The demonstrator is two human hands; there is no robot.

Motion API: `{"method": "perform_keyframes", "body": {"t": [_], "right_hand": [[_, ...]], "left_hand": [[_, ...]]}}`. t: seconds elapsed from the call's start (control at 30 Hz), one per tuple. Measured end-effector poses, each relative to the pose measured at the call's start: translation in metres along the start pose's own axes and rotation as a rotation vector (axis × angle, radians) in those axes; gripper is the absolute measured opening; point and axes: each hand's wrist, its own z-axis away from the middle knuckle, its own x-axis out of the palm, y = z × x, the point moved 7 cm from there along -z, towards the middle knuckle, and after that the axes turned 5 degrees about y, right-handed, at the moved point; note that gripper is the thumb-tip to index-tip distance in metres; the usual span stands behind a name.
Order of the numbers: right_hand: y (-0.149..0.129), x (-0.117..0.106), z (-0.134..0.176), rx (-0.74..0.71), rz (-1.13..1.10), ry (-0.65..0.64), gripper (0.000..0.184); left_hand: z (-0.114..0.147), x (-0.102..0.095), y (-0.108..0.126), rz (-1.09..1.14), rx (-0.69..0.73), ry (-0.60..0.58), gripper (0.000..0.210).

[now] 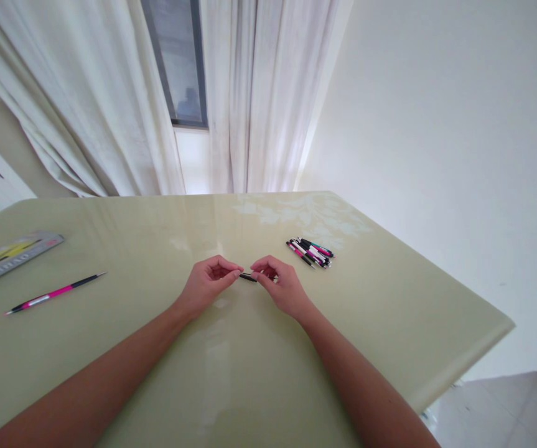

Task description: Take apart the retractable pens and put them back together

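Between my hands is a slim black pen part (248, 278), mostly covered by my fingers, with a thin pale rod-like piece beside it. My left hand (210, 281) is closed, thumb and forefinger pinched at its left end. My right hand (278, 283) is also closed, its thumb and fingers pinching the other end. Just beyond my right hand lies a pile of pens (312, 252) in black, pink, white and teal. To the left of my left hand lies a single pink and black pen (56, 294) with a pointed metal tip.
A silver and yellow pen box (16, 256) with lettering lies at the far left of the pale green glossy table (156, 373). Behind the table hang light curtains (268, 93) around a narrow window (179, 62). A white wall (436, 155) stands on the right.
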Motion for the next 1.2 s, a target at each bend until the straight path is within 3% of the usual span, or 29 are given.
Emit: {"method": "perform_keyframes", "body": {"t": [0.23,0.37,0.53,0.73,0.83,0.93,1.07,1.2], "right_hand": [[0.000,-0.004,-0.001,0.012,0.005,0.024,0.015],[-0.002,-0.001,0.000,-0.005,0.005,0.010,0.013],[-0.004,0.008,0.003,-0.007,-0.014,-0.032,0.012],[0.003,0.004,-0.001,0.056,-0.155,0.018,0.018],[0.011,-0.003,-0.005,0.097,-0.232,0.065,0.022],[0.017,-0.008,-0.007,0.139,-0.276,0.095,0.027],[0.021,-0.012,-0.007,0.156,-0.276,0.109,0.031],[0.022,-0.013,-0.007,0.159,-0.258,0.101,0.031]], "left_hand": [[-0.001,-0.002,0.000,0.014,0.002,0.011,0.031],[0.001,0.002,0.000,-0.029,0.009,-0.052,0.029],[0.002,0.008,0.002,-0.218,0.066,-0.168,0.027],[0.001,0.008,0.007,-0.477,0.272,-0.054,0.041],[0.004,0.022,0.003,-0.649,0.373,-0.161,0.038],[0.006,0.028,-0.002,-0.744,0.387,-0.234,0.029],[0.005,0.024,0.001,-0.727,0.367,-0.206,0.018],[0.002,0.013,0.004,-0.517,0.271,-0.109,0.023]]}}
